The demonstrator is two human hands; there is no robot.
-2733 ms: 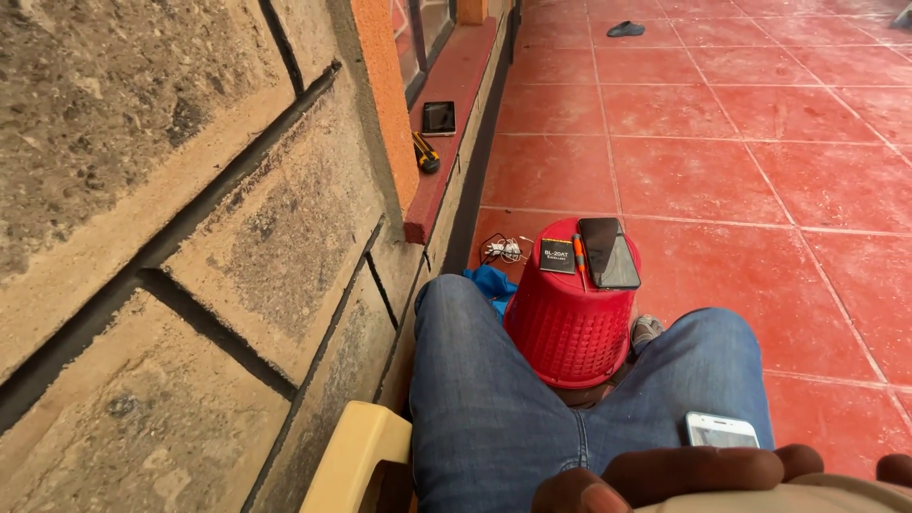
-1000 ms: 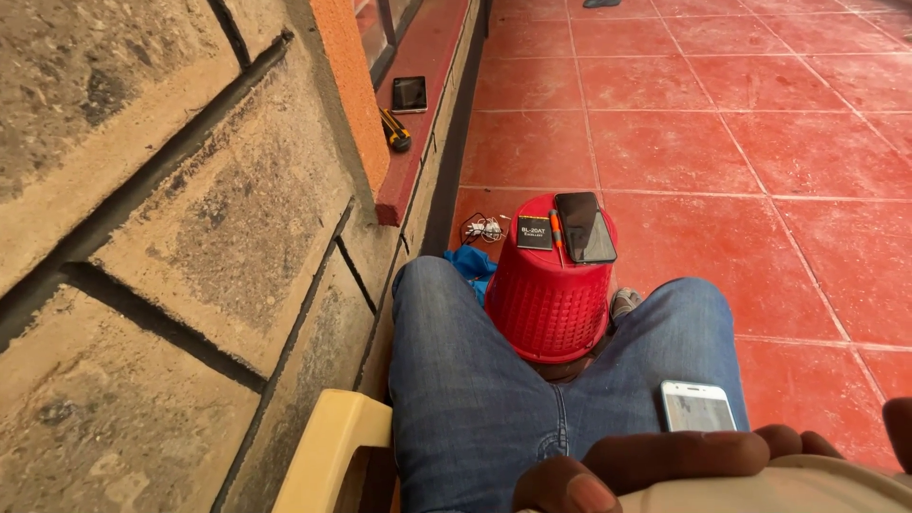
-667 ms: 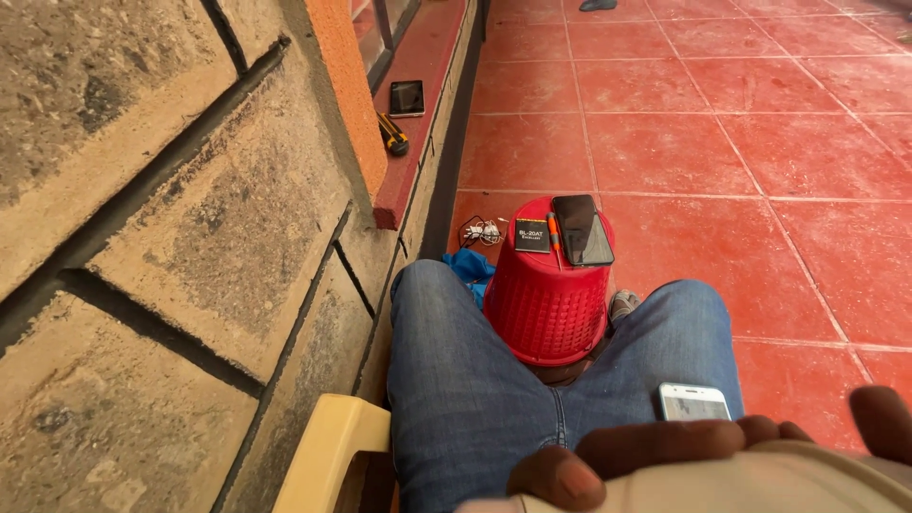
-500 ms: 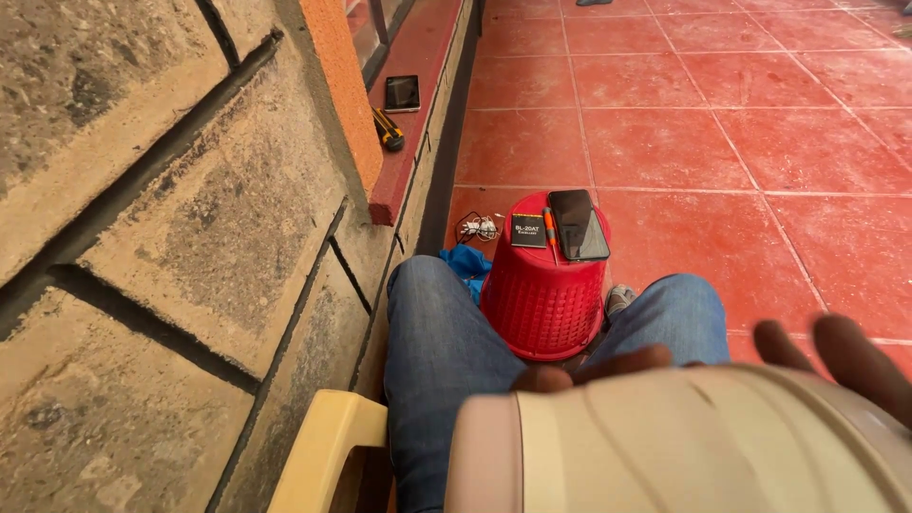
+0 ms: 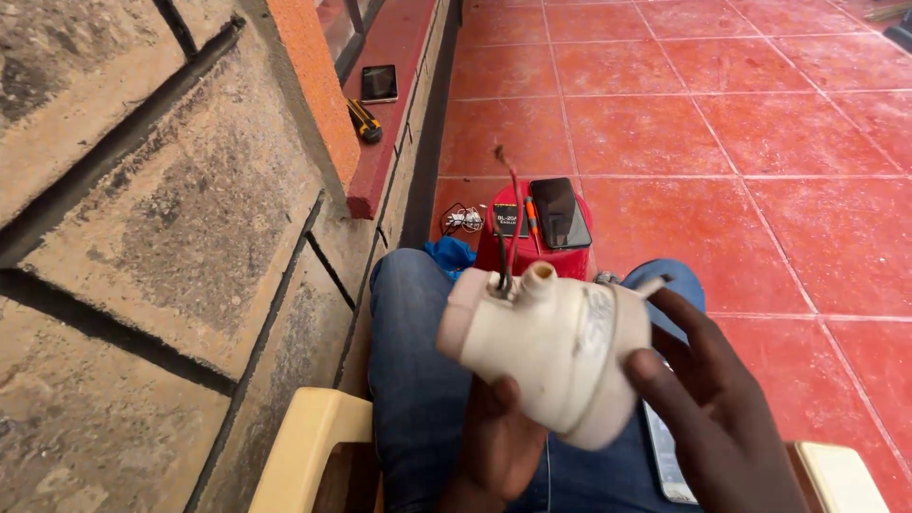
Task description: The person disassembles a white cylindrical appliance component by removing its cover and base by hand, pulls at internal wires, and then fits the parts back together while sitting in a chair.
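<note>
I hold up a cream plastic pump-like housing with a short spout and red and black wires sticking out of its top. My left hand grips it from below. My right hand holds its right side, fingers spread along the rim. It hangs over my lap, in blue jeans. A white phone lies on my right thigh, partly hidden by my right hand.
An upturned red basket stands past my knees with a black phone and a small battery on it. A stone wall runs along the left; on its red ledge lie another phone and a screwdriver. My yellow chair stands on red floor tiles.
Both hands have lifted the cream housing from the bottom edge up into full view, turning its spout and wires upward. It now covers part of the red basket.
</note>
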